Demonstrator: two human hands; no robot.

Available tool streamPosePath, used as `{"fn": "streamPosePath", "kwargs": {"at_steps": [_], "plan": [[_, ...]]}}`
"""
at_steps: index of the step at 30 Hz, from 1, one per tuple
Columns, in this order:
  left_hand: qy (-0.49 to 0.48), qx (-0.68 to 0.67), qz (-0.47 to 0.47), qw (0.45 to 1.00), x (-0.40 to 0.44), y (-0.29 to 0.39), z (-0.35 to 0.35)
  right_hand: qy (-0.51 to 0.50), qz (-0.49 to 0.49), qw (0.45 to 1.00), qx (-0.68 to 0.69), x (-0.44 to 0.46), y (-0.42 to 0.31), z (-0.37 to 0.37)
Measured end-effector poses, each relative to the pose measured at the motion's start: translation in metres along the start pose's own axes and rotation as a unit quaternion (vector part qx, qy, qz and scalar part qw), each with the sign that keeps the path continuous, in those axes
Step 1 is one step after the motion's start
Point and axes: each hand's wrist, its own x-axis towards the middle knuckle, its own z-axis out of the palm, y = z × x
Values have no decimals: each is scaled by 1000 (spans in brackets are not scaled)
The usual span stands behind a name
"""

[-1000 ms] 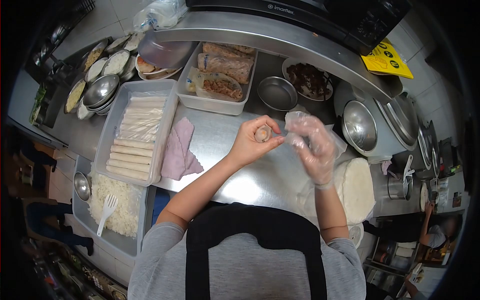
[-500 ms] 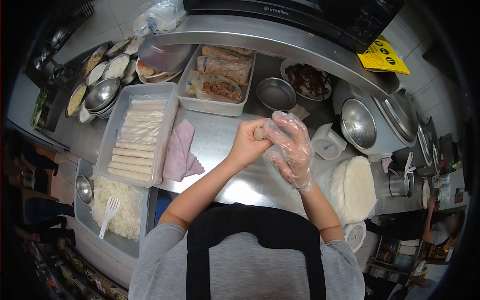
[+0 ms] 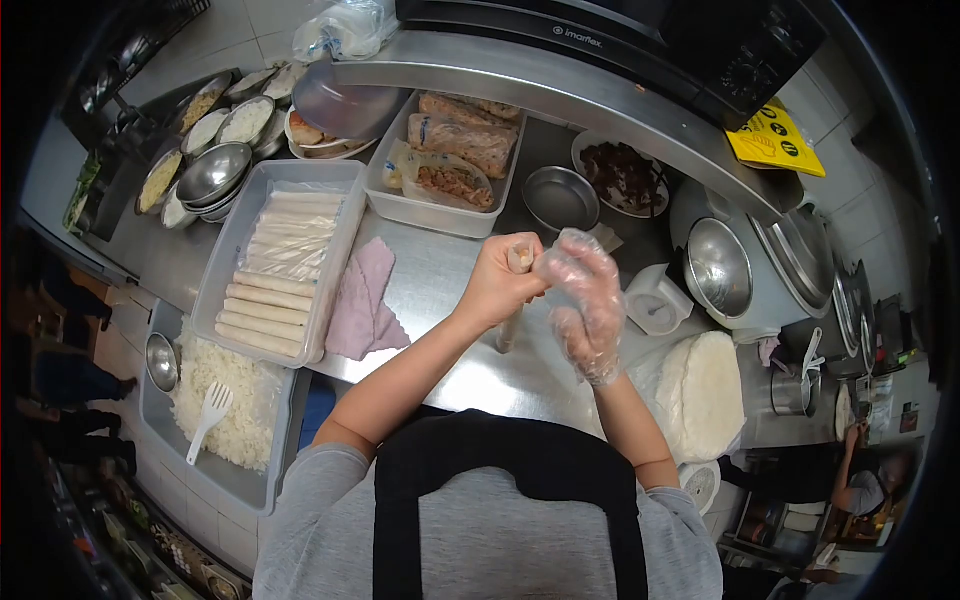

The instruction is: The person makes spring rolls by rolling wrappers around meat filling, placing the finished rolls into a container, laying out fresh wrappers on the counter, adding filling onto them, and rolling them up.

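A: Where is the spring roll [image 3: 521,259] in relation to the left hand [image 3: 495,280]?
B: Inside the fist. The bare fingers close around its middle, so one end shows at the top of the grip and the other [image 3: 508,336] sticks out below, over the steel table [image 3: 435,255].
A: How is it turned?
B: Roughly on end, its upper opening facing the camera. The lower part leans slightly toward the person's body.
A: And what does it look like?
B: A slim tube in a pale, thin wrapper, slightly see-through. At the upper end a small spot of orange filling shows within the whitish rim. The middle is hidden by the fingers.
A: What about the right hand [image 3: 590,300]?
B: It wears a clear plastic glove and stands just beside the fist, fingers curved and thumb spread away from them. Its fingertips come close to the upper end; I cannot tell whether they touch it.
A: Anything similar nearby?
B: Finished-looking rolls [image 3: 266,307], just as pale, lie in rows in the plastic container [image 3: 335,270] to the left, past the pink cloth [image 3: 362,305]. A stack of white wrappers [image 3: 712,390] sits to the right, by the gloved arm.
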Motion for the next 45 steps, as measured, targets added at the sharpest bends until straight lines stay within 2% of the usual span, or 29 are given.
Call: {"fn": "streamPosePath", "kwargs": {"at_steps": [2,5,7,12,14,15,16,17,19,20,21,22,23,24,25,26,27,30,31,32,33,34,35,37,39,43,45], "plan": [[-39,-47,45,997,-1,-3,0,-25,-14,1000,-2,-4,8,0],[-37,-36,56,997,-2,-4,8,-51,-37,998,-17,1,11,-5],[-49,-30,44,997,-1,-10,6,-85,-69,991,-77,8,10,-7],[-88,-14,58,994,3,-13,3,-116,-46,985,-121,20,7,-2],[-82,9,13,997,3,-10,-3,-120,-35,984,-126,17,7,7],[-81,10,15,997,4,-3,0,12,59,994,96,5,9,20],[-27,-4,43,999,3,8,6,139,151,928,311,-6,11,30],[28,-19,71,997,3,14,9,136,150,928,312,-15,13,35],[11,-71,68,995,3,16,7,21,217,957,191,-33,19,43],[7,-50,80,996,3,20,7,-37,285,937,196,-43,30,39],[2,-29,91,995,3,24,7,-35,288,937,195,-45,34,33],[1,-29,90,996,5,29,7,-77,326,896,291,-44,38,29],[-54,-43,65,995,8,34,5,-119,359,842,384,-43,42,26],[-107,-56,40,992,10,36,3,-119,360,841,386,-45,45,25],[-106,-56,39,992,13,31,0,-173,368,761,505,-48,49,23],[-192,-140,14,971,16,22,-4,-223,368,664,612,-48,50,23],[-275,-223,-11,935,18,21,-4,-223,367,664,612,-46,48,22],[-199,-204,-51,957,8,18,-4,-231,365,672,602,-38,41,20],[-164,-175,-60,969,7,18,-6,-142,346,824,427,-36,40,18],[-128,-146,-70,978,5,17,-7,-45,305,924,225,-33,37,17],[-127,-147,-70,978,4,15,-7,-46,306,924,225,-29,31,11],[-92,-62,-24,994,4,13,-5,10,179,979,101,-22,21,2],[-57,25,23,998,5,11,-3,66,44,996,-27,-14,9,-6],[-45,55,57,996,7,3,-1,38,15,998,-38,-6,-6,-8],[-27,110,106,988,7,-3,1,-24,-74,991,-110,-3,-4,-6],[-22,116,101,988,4,-5,4,-33,-100,984,-147,5,3,-1],[-16,66,63,996,1,2,8,-42,-101,981,-159,12,-2,-1]]}}
